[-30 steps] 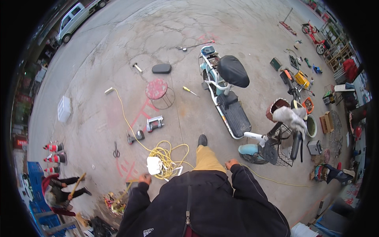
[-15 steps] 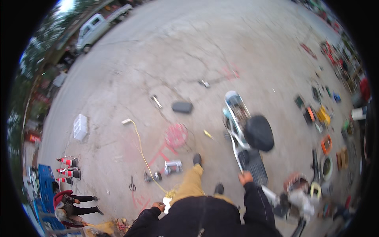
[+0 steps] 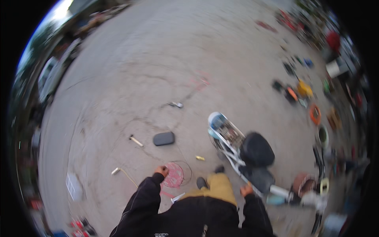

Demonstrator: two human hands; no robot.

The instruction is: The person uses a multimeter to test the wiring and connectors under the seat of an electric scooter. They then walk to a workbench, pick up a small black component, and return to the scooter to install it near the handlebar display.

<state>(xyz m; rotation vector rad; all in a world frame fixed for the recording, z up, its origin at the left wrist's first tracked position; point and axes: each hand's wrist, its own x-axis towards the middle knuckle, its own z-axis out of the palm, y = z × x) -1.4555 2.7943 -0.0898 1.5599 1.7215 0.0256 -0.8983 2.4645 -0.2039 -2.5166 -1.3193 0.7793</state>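
A two-wheeled scooter with its white frame bared [image 3: 230, 140] stands ahead and to my right, a black seat [image 3: 256, 149] beside its middle. My right hand [image 3: 246, 189] is at the near end of the frame's white tube, at its left side. Whether the fingers grip the tube or only hover by it, the blur hides. Stretched forward over the ground, my left hand [image 3: 162, 170] appears above the edge of a round red-painted patch [image 3: 174, 175]. Its fingers look curled, but they are smeared, and nothing held can be made out.
On the concrete lie a dark padded cushion [image 3: 164, 138], a hammer [image 3: 136, 140], a small yellow tool [image 3: 200, 158] and a yellow cord with a socket end [image 3: 115, 171]. A white crate [image 3: 74, 186] sits left. Scattered parts, an orange ring [image 3: 315, 114] and a tyre [image 3: 323, 135] line the right.
My view has turned and shifted, so the ground things lie elsewhere in the picture. My left hand has risen forward from beside my hip. My right hand sits further back along the scooter's frame.
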